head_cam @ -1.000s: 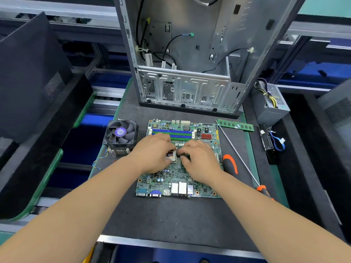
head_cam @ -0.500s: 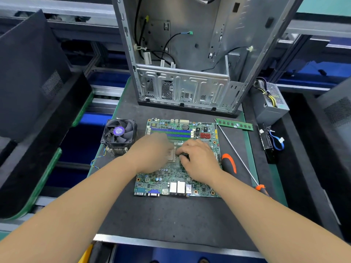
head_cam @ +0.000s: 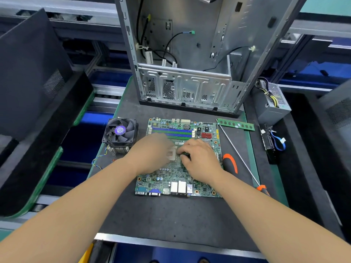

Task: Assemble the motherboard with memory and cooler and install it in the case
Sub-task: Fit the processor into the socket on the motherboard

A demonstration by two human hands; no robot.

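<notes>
on the dark bench (head_cam: 171, 221) lies one motherboard (head_cam: 171, 179), and both my hands rest over its socket: left hand (head_cam: 152, 152) blurred, its grip i cannot tell; right hand (head_cam: 199, 160) with fingers curled onto something small and dark at the socket. one cooler (head_cam: 120, 132) sits left of it, one memory stick (head_cam: 235, 124) and one screwdriver (head_cam: 241, 160) right. one open case (head_cam: 190, 88) stands behind, a power supply (head_cam: 271, 103) beside it.

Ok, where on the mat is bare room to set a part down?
Widest bare patch: dark grey mat between green motherboard's port edge and near metal rim. Narrow strip between board and silver open case. Crowded: black fan cooler left; orange-handled screwdriver, green memory stick right.
</notes>
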